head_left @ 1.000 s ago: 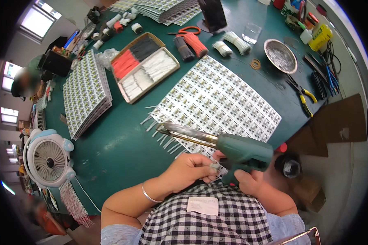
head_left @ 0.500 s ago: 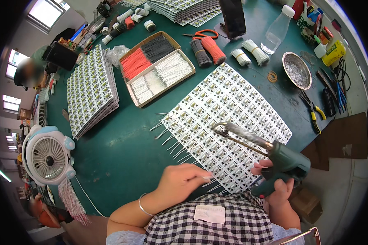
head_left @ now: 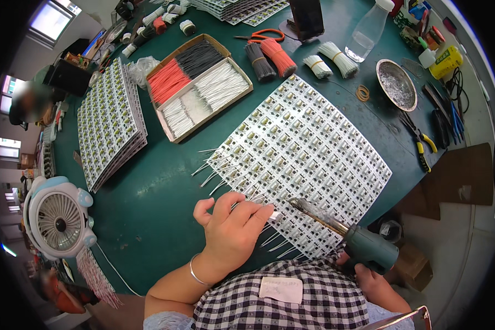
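Observation:
A large white sheet of small circuit boards [head_left: 313,148] lies tilted on the green table, with thin white wires [head_left: 269,240] sticking out along its near-left edge. My right hand [head_left: 372,279] is wrapped round a dark green soldering gun [head_left: 369,248] at the lower right. The gun's bent metal tip hangs over the near part of the sheet. Over that wired edge is my left hand [head_left: 230,228], thumb and forefinger pinched together. Something small and white shows at those fingertips, too unclear to name; the other fingers are bent and apart.
Beyond the sheet stand a box of red, black and white wires [head_left: 206,110], tied wire bundles [head_left: 279,58], orange-handled scissors [head_left: 267,36] and a clear bottle [head_left: 367,34]. At right are a metal bowl [head_left: 384,102] and pliers [head_left: 419,144]; at left, stacked sheets [head_left: 109,124] and a fan [head_left: 59,220].
My left hand has moved up and farther over the sheet, its outer fingers spreading. The soldering gun has dropped lower, its tip now nearer my left fingertips. The view has shifted slightly.

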`<action>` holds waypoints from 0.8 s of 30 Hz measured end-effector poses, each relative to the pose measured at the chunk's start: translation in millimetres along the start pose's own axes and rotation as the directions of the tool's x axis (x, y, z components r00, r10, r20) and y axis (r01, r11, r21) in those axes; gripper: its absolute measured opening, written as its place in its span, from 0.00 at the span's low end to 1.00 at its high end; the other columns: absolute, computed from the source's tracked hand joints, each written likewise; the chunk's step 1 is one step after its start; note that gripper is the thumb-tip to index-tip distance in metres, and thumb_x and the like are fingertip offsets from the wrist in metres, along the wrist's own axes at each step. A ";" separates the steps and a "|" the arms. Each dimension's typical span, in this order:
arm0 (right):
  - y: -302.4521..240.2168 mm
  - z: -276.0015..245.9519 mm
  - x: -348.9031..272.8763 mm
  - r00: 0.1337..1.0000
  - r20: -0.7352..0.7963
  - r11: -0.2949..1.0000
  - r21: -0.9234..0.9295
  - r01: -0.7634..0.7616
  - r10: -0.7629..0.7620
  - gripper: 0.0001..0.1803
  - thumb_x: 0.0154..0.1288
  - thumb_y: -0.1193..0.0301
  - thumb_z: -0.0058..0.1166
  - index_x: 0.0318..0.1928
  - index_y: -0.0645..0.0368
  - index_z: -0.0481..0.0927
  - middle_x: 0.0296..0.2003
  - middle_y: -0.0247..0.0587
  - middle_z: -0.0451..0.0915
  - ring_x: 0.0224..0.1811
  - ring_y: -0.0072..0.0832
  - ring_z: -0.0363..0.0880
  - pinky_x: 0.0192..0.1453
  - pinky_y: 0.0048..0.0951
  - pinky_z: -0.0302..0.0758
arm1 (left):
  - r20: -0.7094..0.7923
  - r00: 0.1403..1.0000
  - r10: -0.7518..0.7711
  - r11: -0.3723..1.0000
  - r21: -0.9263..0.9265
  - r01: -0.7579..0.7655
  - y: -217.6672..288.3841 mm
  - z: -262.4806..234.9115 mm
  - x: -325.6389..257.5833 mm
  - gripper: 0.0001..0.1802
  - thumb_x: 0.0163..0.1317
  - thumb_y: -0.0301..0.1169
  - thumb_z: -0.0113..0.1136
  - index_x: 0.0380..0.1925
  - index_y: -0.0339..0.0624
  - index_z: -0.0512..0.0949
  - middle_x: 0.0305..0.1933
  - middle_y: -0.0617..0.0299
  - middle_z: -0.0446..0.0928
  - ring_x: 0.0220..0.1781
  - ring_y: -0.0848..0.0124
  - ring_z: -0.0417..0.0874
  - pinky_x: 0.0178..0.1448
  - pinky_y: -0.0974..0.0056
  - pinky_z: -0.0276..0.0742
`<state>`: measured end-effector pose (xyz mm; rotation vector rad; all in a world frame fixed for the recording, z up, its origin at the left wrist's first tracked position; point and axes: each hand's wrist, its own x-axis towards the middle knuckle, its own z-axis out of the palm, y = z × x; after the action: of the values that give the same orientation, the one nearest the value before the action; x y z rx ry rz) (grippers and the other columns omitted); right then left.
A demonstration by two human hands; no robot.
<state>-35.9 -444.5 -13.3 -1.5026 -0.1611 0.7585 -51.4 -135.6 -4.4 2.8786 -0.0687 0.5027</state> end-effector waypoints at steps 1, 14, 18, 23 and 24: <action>-8.5 4.3 5.3 1.000 -0.009 0.998 -0.051 0.026 -0.026 0.27 0.61 0.65 0.52 0.56 0.70 0.68 0.37 0.46 0.79 0.35 0.31 0.80 0.43 0.30 0.76 | -0.029 1.000 0.007 1.000 0.020 -0.006 0.3 1.7 0.4 0.10 0.48 0.30 0.60 0.32 0.56 0.82 0.30 0.79 0.75 0.43 0.76 0.73 0.55 0.54 0.51; -23.8 12.8 31.2 0.934 0.172 0.837 -0.415 0.357 -0.313 0.20 0.58 0.72 0.50 0.51 0.67 0.72 0.31 0.41 0.78 0.29 0.25 0.77 0.36 0.27 0.75 | 0.004 0.999 0.049 0.999 -0.002 -0.049 -9.1 16.0 -1.5 0.10 0.49 0.29 0.59 0.32 0.56 0.82 0.27 0.78 0.70 0.41 0.77 0.71 0.54 0.53 0.49; -19.5 15.2 28.0 0.960 0.110 0.853 -0.441 0.280 -0.258 0.19 0.59 0.73 0.49 0.51 0.67 0.72 0.32 0.40 0.77 0.29 0.24 0.77 0.36 0.26 0.75 | 0.002 0.999 0.051 0.999 0.000 -0.051 -9.8 16.6 -0.8 0.09 0.48 0.29 0.59 0.31 0.56 0.81 0.26 0.77 0.69 0.41 0.77 0.71 0.54 0.53 0.49; -18.4 13.4 27.2 0.964 0.114 0.841 -0.472 0.266 -0.241 0.21 0.60 0.73 0.50 0.53 0.66 0.70 0.34 0.39 0.75 0.31 0.23 0.76 0.37 0.26 0.75 | 0.017 0.998 0.065 0.997 0.029 -0.065 -7.2 17.2 1.5 0.08 0.47 0.29 0.59 0.30 0.56 0.81 0.25 0.75 0.67 0.41 0.77 0.71 0.55 0.53 0.48; -15.1 13.9 23.5 0.964 0.114 0.839 -0.474 0.265 -0.240 0.21 0.60 0.73 0.50 0.53 0.66 0.70 0.34 0.39 0.75 0.31 0.23 0.76 0.37 0.26 0.75 | 0.015 0.998 0.064 0.998 0.027 -0.064 -7.4 16.6 1.2 0.08 0.47 0.29 0.59 0.30 0.56 0.81 0.25 0.75 0.67 0.41 0.77 0.71 0.55 0.53 0.48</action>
<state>-20.2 -418.5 -6.0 -1.8914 -0.6180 0.5610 -44.2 -132.1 -20.7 2.9152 -0.1575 0.4986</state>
